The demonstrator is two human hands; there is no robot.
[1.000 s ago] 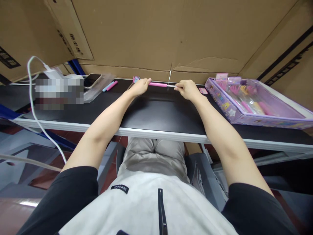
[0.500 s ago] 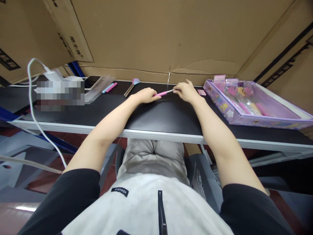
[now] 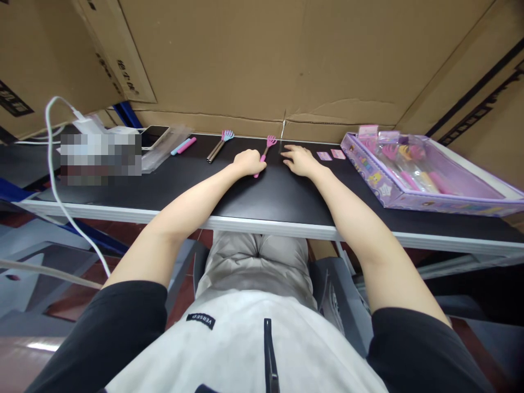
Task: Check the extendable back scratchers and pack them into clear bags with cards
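My left hand (image 3: 249, 163) is closed around the pink handle of a back scratcher (image 3: 271, 143), whose pink claw-shaped head points toward the back of the table. To its right, my right hand (image 3: 301, 160) hovers over or rests on the dark table top with its fingers spread, holding nothing. Left of my hands lie two more back scratchers (image 3: 221, 145), with metal rods and pink and blue heads. Farther left are a blue handle sleeve (image 3: 179, 147) and a pink handle sleeve (image 3: 187, 145). Two small pink cards (image 3: 325, 156) lie to the right of my right hand.
A purple display box (image 3: 446, 204) with several wrapped back scratchers stands at the right. On the left are clear plastic bags (image 3: 161, 155), a phone (image 3: 155, 137), a white cable (image 3: 53, 158) and a blurred patch. Cardboard (image 3: 262, 65) walls off the table's back.
My right hand has let go of the back scratcher and opened. The scratcher has turned, and its pink head now shows at the back. A second small card now lies beside the first.
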